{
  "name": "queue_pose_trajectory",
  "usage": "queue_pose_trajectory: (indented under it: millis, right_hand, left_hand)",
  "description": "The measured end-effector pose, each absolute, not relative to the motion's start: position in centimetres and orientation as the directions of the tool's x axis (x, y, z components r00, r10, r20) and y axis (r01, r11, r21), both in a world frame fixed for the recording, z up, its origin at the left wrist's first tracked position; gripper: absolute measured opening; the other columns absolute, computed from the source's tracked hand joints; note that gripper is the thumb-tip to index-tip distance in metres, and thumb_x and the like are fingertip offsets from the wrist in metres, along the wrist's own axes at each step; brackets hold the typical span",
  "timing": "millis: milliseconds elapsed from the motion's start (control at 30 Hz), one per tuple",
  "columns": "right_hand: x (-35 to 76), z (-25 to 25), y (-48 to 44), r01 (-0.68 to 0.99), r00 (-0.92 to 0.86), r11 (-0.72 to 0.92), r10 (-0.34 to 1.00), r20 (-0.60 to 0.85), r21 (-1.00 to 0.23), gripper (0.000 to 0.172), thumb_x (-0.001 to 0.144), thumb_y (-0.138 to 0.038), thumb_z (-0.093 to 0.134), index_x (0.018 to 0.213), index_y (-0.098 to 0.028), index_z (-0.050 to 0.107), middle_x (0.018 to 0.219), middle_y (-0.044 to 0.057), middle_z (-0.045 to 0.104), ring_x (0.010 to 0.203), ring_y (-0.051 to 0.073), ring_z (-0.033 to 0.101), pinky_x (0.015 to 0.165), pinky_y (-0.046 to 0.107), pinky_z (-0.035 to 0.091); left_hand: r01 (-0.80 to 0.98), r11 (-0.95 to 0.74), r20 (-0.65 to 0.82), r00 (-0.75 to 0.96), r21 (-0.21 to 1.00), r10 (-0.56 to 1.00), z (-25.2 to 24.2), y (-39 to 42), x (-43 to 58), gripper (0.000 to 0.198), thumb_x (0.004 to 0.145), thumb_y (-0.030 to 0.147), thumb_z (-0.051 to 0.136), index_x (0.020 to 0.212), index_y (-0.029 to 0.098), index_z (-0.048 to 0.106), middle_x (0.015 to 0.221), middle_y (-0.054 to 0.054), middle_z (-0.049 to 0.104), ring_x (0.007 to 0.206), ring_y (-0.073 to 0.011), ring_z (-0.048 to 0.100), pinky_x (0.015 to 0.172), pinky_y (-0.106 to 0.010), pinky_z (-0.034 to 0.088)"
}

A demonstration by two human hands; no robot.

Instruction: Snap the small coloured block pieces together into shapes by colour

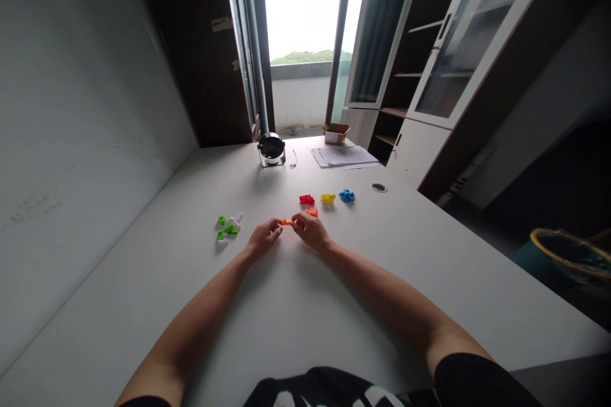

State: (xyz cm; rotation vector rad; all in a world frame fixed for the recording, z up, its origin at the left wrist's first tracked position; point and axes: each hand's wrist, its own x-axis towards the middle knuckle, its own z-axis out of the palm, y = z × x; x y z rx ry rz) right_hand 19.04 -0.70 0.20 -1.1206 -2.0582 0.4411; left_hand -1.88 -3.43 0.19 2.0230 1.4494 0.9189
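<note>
Head view: two hands hold an orange piece (287, 222) low above a white counter (291, 311).
Left hand (264, 238) and right hand (311, 232) each have the grip pinched together on one end of the piece; more orange bits (312, 212) lie just beyond the right hand. Past them a red pile (306, 200), a yellow pile (328, 198) and a blue pile (347, 195) form a row, while green and white bits (231, 229) lie loosely to the left. Toward the far edge stand a round black device (272, 150) and an open cardboard box (337, 134), with papers (344, 156) lying near the box. A pale wall (71, 140) borders the counter's left side; a glass-doored cabinet (432, 119) stands at right, and a bright window (303, 6) faces a low outdoor wall (301, 102) and green hill (305, 57).
</note>
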Motion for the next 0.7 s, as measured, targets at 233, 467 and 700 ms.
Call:
queue_pose_trajectory:
  millis: [233,467,700]
  right_hand:
    - [22.8,0.0,2.9,0.672,-0.092,0.410,0.873,0.480,-0.617,0.021,0.090,-0.035,0.054,0.098,-0.019,0.066,0.073,0.001,0.066,0.063,0.015,0.057,0.064,0.026,0.040]
    - [25.4,-1.1,4.9,0.769,0.023,0.209,0.936,0.352,-0.604,0.018,0.086,-0.034,0.059,0.095,-0.020,0.065,0.072,0.002,0.065,0.066,0.017,0.059,0.063,0.027,0.038]
    - [24.8,-1.7,5.0,0.793,-0.009,0.209,0.943,0.333,-0.572,0.017,0.088,-0.035,0.059,0.095,-0.022,0.066,0.068,0.000,0.064,0.066,0.017,0.059,0.062,0.026,0.036]
  left_hand:
    - [0.603,-0.305,0.218,0.215,0.737,0.952,-0.3,-3.2,-2.1,0.028,0.090,0.033,0.051,0.109,0.022,0.068,0.087,0.000,0.069,0.072,-0.0130,0.059,0.070,-0.024,0.044]
    - [0.624,-0.312,0.211,0.234,0.716,0.949,-0.1,-3.4,-2.1,0.026,0.090,0.035,0.051,0.103,0.023,0.070,0.090,0.000,0.071,0.075,-0.0142,0.060,0.070,-0.024,0.044]
    - [0.650,-0.310,0.207,0.232,0.694,0.950,0.0,-3.3,-2.0,0.026,0.090,0.036,0.052,0.101,0.023,0.072,0.088,-0.001,0.071,0.076,-0.0154,0.060,0.072,-0.025,0.045]
